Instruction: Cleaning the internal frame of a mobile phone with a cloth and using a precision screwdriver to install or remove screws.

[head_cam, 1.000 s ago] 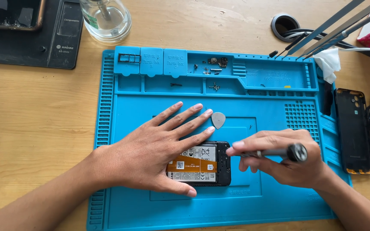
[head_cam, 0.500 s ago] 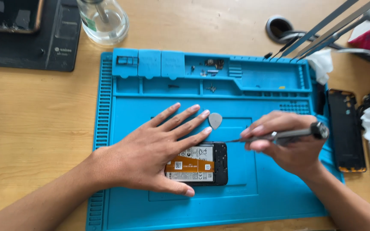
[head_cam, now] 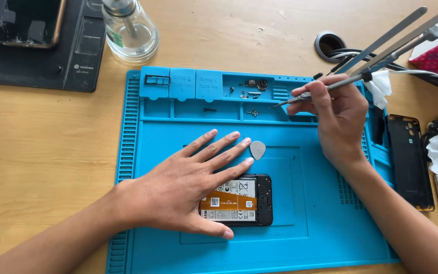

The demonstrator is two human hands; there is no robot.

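Blue silicone repair mat (head_cam: 148, 152) lies on the wooden bench; on it rests a black phone with its back cover off (head_cam: 244, 200), battery and orange flex strip exposed. Left hand (head_cam: 183, 187) lies flat, fingers spread and grasping nothing, palm pressing the phone's left part down onto the mat; a small grey teardrop pick (head_cam: 257, 149) sits just beyond the fingertips. Right hand (head_cam: 335, 116) is closed around a slim grey metal screwdriver (head_cam: 351, 79), tip pointed into the upper tray row of the mat, near a scatter of tiny dark screws and parts (head_cam: 252, 89); whether a screw clings to the tip cannot be told at this size. Step judged: a removed fastener is being parked in the tray, phone kept pinned meanwhile. Next move would call for a steady tip over one compartment, without disturbing the parts there; the holding hand keeps the phone from sliding. Detached dark back cover (head_cam: 409, 162) lies off the mat's right edge.
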